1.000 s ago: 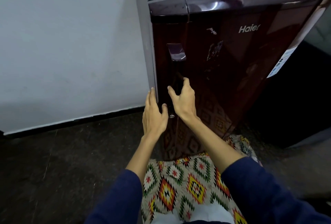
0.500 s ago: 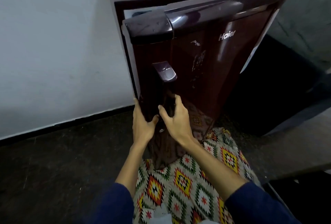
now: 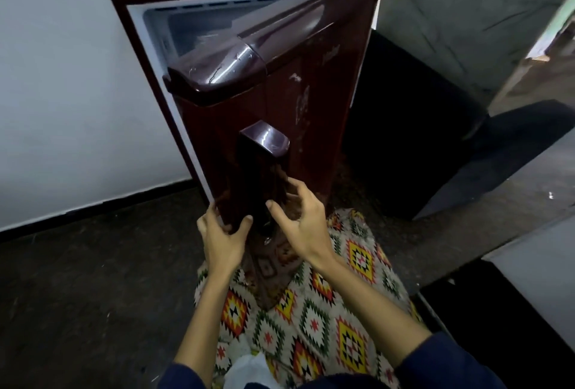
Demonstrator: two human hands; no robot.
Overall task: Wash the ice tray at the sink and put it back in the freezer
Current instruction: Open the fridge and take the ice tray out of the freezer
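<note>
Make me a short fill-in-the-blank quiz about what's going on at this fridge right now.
1. The fridge door is partly ____, showing a white compartment at the top.
2. The left hand grips the door's ____ edge.
3. The right hand is beside the door's dark ____, fingers spread.
4. Both sleeves are dark ____.

Missing words: open; left; handle; blue

The maroon fridge door [image 3: 298, 127] stands partly open, showing the white freezer compartment [image 3: 199, 27] on top.
</note>
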